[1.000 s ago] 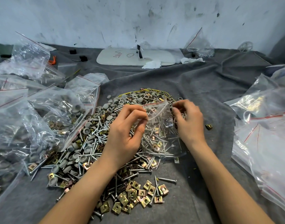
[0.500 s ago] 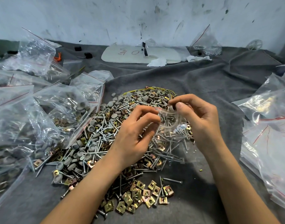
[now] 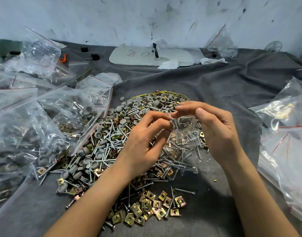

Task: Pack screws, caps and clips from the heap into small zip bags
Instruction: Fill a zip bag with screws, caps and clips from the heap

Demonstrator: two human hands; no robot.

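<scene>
Two hands meet at frame centre: left hand (image 3: 143, 139) and right hand (image 3: 215, 132) each pinch the top edge of a small clear plastic zip bag (image 3: 183, 129). Its mouth is uppermost and its long axis hangs down over the heap of silver screws, grey caps and brass clips (image 3: 111, 142) on the grey-clothed surface (image 3: 215, 82).

Crumpled clear zip bag (image 3: 183, 126) above heap (image 3: 112, 142)

The left forearm (image 3: 95, 194) and right forearm (image 3: 249, 194), both bare, rise from the bottom edge of the frame and converge toward the centre. The left hand (image 3: 143, 139), just left of centre, shows its back and pinches a small zip bag (image 3: 185, 128) between thumb and curled forefinger. The right hand (image 3: 217, 132), just right of centre, curls its fingers over the bag's top, thumbnail facing the camera.
</scene>
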